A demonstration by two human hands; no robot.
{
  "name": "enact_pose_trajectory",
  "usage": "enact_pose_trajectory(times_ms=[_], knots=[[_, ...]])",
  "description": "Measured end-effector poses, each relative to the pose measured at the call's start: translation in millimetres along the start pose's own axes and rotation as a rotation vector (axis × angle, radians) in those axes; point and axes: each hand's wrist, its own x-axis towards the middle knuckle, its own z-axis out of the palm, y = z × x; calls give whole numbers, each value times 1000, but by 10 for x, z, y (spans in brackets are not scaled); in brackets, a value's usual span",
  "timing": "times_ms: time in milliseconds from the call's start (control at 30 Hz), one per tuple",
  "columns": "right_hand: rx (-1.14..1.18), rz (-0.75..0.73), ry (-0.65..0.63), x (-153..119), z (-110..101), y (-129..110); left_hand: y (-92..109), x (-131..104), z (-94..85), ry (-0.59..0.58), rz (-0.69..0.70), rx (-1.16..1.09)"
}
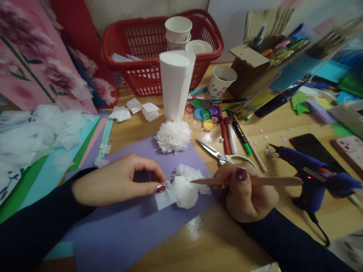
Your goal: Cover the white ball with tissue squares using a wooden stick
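One tissue clump [185, 189], one stick [249, 181]

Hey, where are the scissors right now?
The scissors lie on the wooden table right of centre in the head view, just past the right hand, between the purple paper and the markers.

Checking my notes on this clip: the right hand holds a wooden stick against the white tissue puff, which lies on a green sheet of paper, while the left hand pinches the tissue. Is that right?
One detail is off: the sheet of paper under the white tissue puff is purple, not green, as the head view shows. The right hand does hold the wooden stick against the puff, and the left hand pinches the tissue.
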Motion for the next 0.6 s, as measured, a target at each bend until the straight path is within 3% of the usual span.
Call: enact_pose_trajectory(times_ms=[133, 400, 600], knots=[[-64, -22, -106, 30, -20, 3, 77, -17, 34, -16, 7, -4], [-217, -93, -32, 83, 0, 4, 170, 36, 85, -47, 25, -28], [-228, -65, -38, 99, 20, 2, 203, 275, 221, 40, 90, -43]])
